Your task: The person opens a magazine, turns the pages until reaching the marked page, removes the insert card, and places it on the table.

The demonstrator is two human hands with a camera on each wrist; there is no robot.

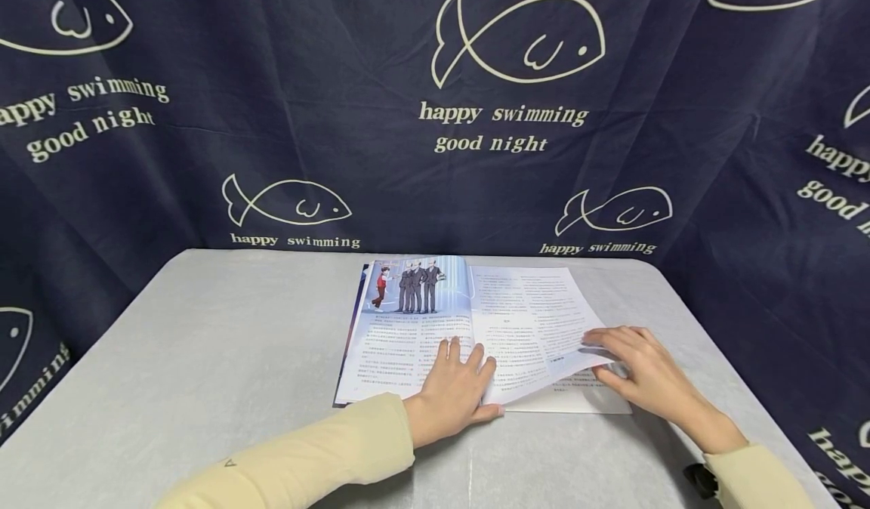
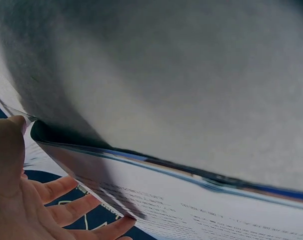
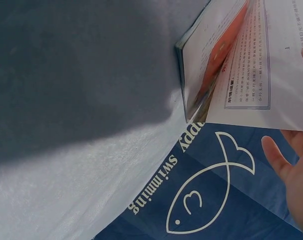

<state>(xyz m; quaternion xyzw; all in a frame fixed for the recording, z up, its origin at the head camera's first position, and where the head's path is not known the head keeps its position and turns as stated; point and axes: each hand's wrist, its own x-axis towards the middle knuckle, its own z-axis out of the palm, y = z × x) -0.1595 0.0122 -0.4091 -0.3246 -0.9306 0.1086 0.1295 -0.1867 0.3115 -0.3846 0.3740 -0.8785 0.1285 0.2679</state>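
Observation:
An open magazine [image 1: 394, 343] lies on the grey table, its left page showing a drawing of figures in suits above columns of print. My left hand [image 1: 454, 388] rests on it near the spine with fingers spread; the left wrist view shows this hand [image 2: 51, 200] by the magazine's lower edge. With my right hand [image 1: 639, 373] I hold the outer edge of a lifted page [image 1: 530, 328], which curves above the pages under it. In the right wrist view the page [image 3: 281, 90] passes between fingers of that hand [image 3: 296, 185], while another digit stands apart from it.
The grey tabletop [image 1: 204, 358] extends around the magazine on all sides. Behind and beside it hangs a dark blue curtain [image 1: 381, 116] printed with white fish and lettering. A dark band [image 1: 700, 481] is on the right wrist, by the sleeve.

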